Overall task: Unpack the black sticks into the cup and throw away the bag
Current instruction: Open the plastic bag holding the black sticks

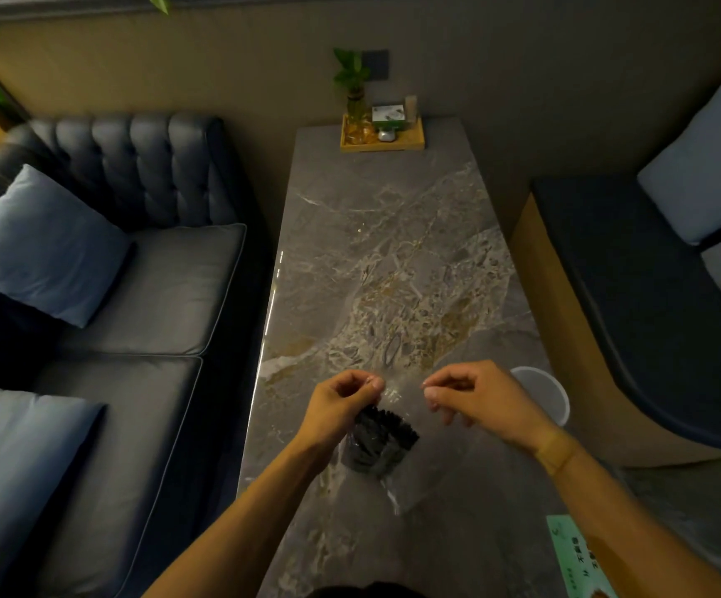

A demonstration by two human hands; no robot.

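A clear plastic bag (397, 397) hangs between my two hands above the near part of the marble table (393, 261). A bundle of black sticks (382, 442) fills its lower part. My left hand (341, 403) pinches the bag's top edge on the left. My right hand (475, 397) pinches the same edge on the right, so the mouth is stretched between them. A white cup (542, 392) stands at the table's right edge, just right of my right hand.
A wooden tray (382, 142) with a small plant, a box and bottles sits at the table's far end. A dark sofa (125, 295) with blue pillows runs along the left, a cushioned bench (652, 317) along the right. A green printed card (583, 558) lies at the near right.
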